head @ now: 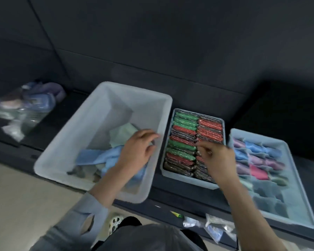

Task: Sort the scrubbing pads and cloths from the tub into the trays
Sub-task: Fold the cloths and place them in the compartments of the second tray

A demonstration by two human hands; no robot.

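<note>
A dark tabletop (170, 211) before a dark panelled wall (170, 42) carries the tub (65, 142), pad tray (185, 180) and cloth tray (297, 178). The left hand (138, 151) reaches, fingers relaxed, over the cloths (98, 156) in the tub. The right hand (216, 156), fingers curled, seems to pinch scrubbing pads (183, 142) in the pad tray, though blur obscures this.

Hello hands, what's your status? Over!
Left hand open over blue cloth in white plastic tub. Right hand curled above packed scrubbing-pad tray; grip unclear. Nothing blocking.

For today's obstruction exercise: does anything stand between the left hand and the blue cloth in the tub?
Nothing visible does. The left hand is already inside the tub, directly over the blue cloth, with no object between them. The frame is too blurred to tell whether the fingers touch the cloth.
</note>
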